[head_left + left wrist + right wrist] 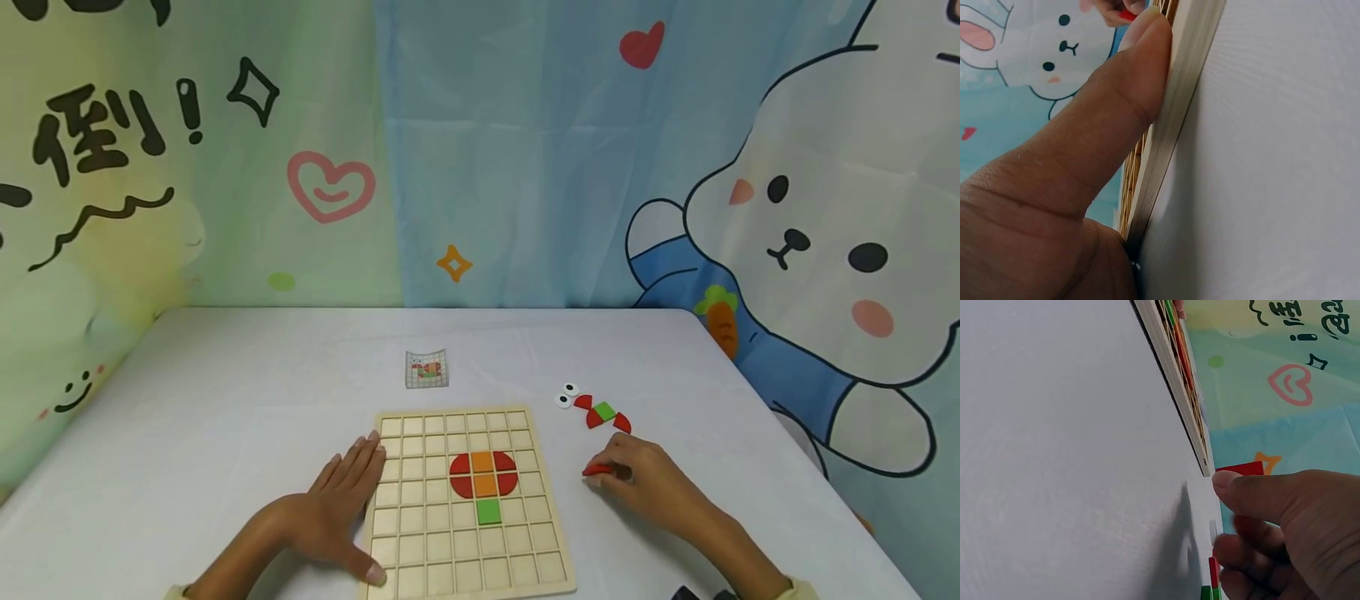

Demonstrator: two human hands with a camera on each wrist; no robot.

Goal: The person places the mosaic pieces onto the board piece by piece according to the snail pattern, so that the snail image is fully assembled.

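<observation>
A wooden grid board lies flat on the table. On it, several red rounded tiles flank two orange squares, with a green square just below. My left hand rests against the board's left side, fingers straight and spread; its thumb touches the frame near the lower left corner. Right of the board, my right hand pinches a red tile between thumb and fingers. In the right wrist view that red tile shows above the thumb, held clear of the table.
Loose pieces lie beyond my right hand: two white eye discs, three red tiles and a green tile. A small picture card sits behind the board. Dark objects show at the bottom edge. A printed curtain hangs behind the table.
</observation>
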